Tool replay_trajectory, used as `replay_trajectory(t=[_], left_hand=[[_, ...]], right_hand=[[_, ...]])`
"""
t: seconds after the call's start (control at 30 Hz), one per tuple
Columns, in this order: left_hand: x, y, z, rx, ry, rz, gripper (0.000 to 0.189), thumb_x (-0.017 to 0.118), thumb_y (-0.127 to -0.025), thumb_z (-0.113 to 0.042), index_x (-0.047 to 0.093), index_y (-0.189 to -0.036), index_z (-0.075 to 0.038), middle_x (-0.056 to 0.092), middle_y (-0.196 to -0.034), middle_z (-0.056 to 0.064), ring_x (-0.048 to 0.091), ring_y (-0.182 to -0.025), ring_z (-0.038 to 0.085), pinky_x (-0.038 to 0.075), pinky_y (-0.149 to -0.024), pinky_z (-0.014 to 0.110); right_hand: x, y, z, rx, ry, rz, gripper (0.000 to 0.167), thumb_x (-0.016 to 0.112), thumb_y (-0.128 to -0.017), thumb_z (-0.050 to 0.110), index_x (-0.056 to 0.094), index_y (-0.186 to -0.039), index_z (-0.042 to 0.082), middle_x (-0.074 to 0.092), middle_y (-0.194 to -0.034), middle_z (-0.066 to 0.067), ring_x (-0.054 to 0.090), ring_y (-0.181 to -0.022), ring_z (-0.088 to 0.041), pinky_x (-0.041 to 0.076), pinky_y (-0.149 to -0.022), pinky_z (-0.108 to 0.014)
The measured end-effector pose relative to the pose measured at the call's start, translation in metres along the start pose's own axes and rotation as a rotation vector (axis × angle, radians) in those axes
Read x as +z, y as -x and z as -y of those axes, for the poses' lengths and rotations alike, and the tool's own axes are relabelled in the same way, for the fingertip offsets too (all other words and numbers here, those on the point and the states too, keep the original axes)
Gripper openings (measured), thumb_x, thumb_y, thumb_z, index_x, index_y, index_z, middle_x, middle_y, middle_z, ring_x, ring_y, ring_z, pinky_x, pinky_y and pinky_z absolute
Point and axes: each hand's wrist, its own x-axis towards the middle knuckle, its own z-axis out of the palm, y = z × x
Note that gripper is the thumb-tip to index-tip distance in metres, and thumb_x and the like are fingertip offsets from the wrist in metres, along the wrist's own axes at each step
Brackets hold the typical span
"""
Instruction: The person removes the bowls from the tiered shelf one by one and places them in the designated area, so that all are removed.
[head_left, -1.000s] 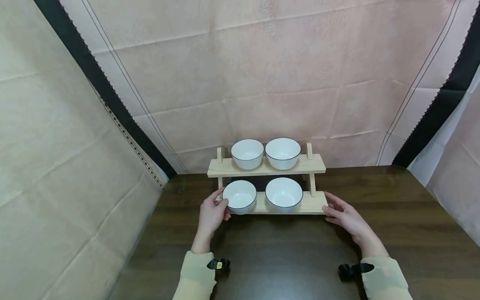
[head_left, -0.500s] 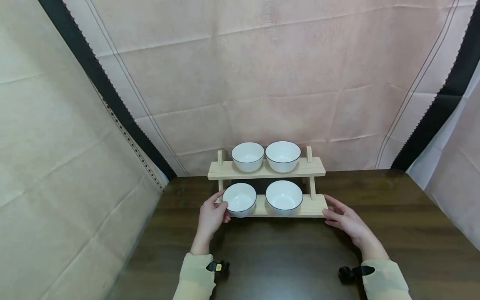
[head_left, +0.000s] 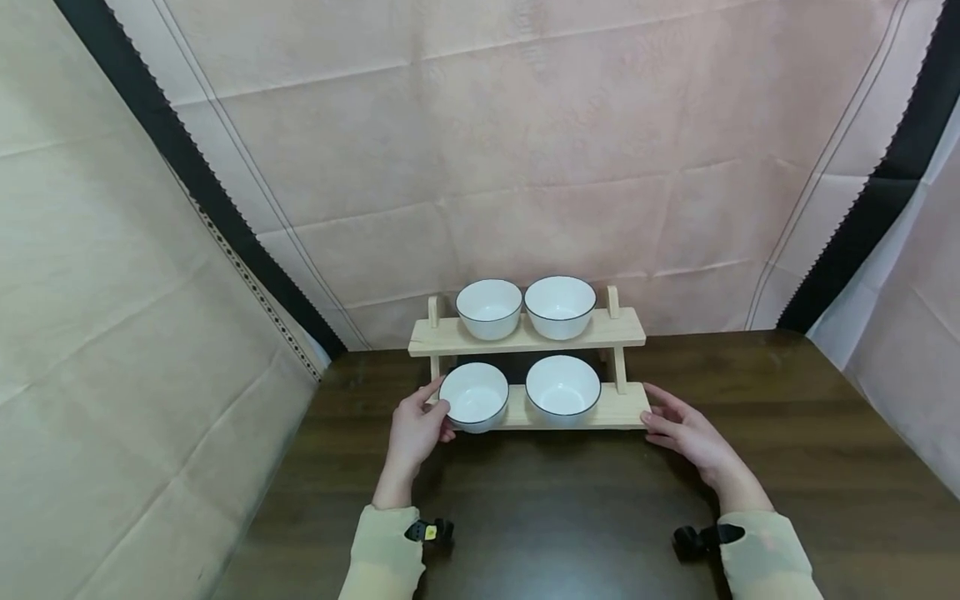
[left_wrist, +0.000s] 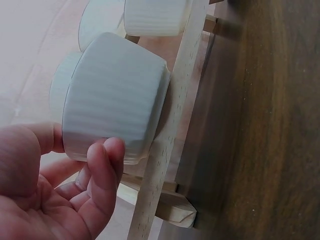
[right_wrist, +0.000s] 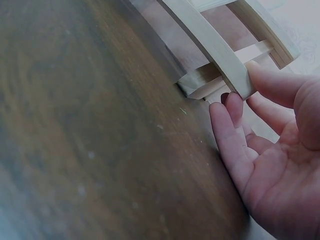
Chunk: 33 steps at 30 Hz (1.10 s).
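A two-tier wooden rack (head_left: 622,407) stands toward the back of the table. On its lower shelf sit a left white bowl (head_left: 474,397) and a right white bowl (head_left: 562,389), both dark-rimmed. My left hand (head_left: 415,429) pinches the lower left bowl (left_wrist: 115,95), thumb at the rim and fingertips on its outer side. At the opposite end, my right hand (head_left: 688,433) grips the right tip of the lower shelf (right_wrist: 220,55), with the thumb on the edge and the other fingers under and beside it.
Two more white bowls, a left one (head_left: 489,309) and a right one (head_left: 560,307), sit close together on the upper shelf (head_left: 435,337). Dark brown wooden table (head_left: 540,517) lies below. Pale fabric (head_left: 525,167) hangs right behind the rack and along both sides.
The head view has shifted slightly. Both hands stay where they were, at the lower left bowl and the shelf's right end, and the rack and bowls keep their arrangement.
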Motion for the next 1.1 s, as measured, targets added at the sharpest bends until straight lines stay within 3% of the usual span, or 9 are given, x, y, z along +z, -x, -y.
replay_trajectory(t=[0.27,0.57,0.67,0.8,0.97,1.1], left_hand=[[-0.005,0.001,-0.003,-0.003,-0.027,0.015,0.047,0.059,-0.096,-0.014,0.058,-0.143,-0.013,0.065,-0.072,0.013,0.065,-0.055,0.025,0.059,-0.054,0.033],[-0.019,0.003,-0.011,0.065,-0.033,0.104,0.042,0.059,-0.096,-0.01,0.063,-0.137,-0.019,0.065,-0.069,0.015,0.064,-0.053,0.028,0.058,-0.052,0.036],[-0.022,0.006,-0.014,0.095,-0.035,0.177,0.041,0.06,-0.097,-0.009,0.064,-0.136,-0.02,0.064,-0.069,0.015,0.063,-0.054,0.03,0.058,-0.053,0.041],[-0.022,0.01,-0.016,0.145,-0.038,0.321,0.041,0.059,-0.097,-0.008,0.064,-0.137,-0.019,0.063,-0.069,0.013,0.062,-0.054,0.029,0.058,-0.053,0.044],[-0.013,0.011,-0.015,0.194,-0.053,0.514,0.04,0.06,-0.099,-0.01,0.063,-0.138,-0.02,0.065,-0.072,0.009,0.062,-0.054,0.027,0.057,-0.051,0.039],[-0.004,0.013,-0.018,0.204,-0.06,0.614,0.04,0.058,-0.1,-0.009,0.062,-0.138,-0.021,0.067,-0.074,0.007,0.062,-0.055,0.026,0.056,-0.05,0.037]], right_hand=[[-0.001,0.0,-0.001,-0.004,0.004,0.002,0.077,0.066,-0.097,0.035,0.025,-0.161,0.017,0.041,-0.146,-0.025,0.058,-0.118,-0.026,0.054,-0.096,-0.035],[-0.002,0.002,0.0,-0.003,-0.008,0.003,0.077,0.065,-0.098,0.035,0.024,-0.161,0.017,0.039,-0.147,-0.026,0.058,-0.119,-0.025,0.054,-0.097,-0.036],[-0.002,0.003,0.001,-0.009,-0.009,0.003,0.077,0.065,-0.098,0.035,0.024,-0.161,0.017,0.04,-0.147,-0.026,0.057,-0.119,-0.026,0.054,-0.097,-0.036],[-0.001,0.003,0.003,-0.02,-0.005,0.008,0.077,0.065,-0.098,0.035,0.023,-0.161,0.017,0.04,-0.146,-0.026,0.057,-0.119,-0.027,0.053,-0.097,-0.036],[0.0,0.003,0.004,-0.011,0.0,0.007,0.078,0.065,-0.098,0.035,0.024,-0.161,0.017,0.041,-0.145,-0.025,0.057,-0.119,-0.027,0.053,-0.098,-0.037],[0.001,0.002,0.005,-0.01,0.008,0.006,0.078,0.065,-0.098,0.036,0.023,-0.161,0.017,0.041,-0.145,-0.025,0.057,-0.119,-0.027,0.053,-0.098,-0.037]])
